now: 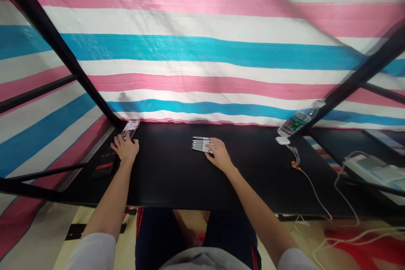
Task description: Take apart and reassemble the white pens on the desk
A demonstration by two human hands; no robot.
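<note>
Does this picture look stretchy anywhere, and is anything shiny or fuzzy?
Head view: the striped sheet has pale, shiny patches; head view: the slanting black bars near the edges look stretched, probably by a wide lens; head view: a blocky blur covers the far end of the printed item by the left hand.

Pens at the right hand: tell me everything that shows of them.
The pens are slim, whitish and grey with dark details, and look like plastic. They lie side by side, roughly parallel, left ends exposed, on the black table. The right hand partly covers their right ends, fingers apparently touching them. Their exact number is hard to tell.
</note>
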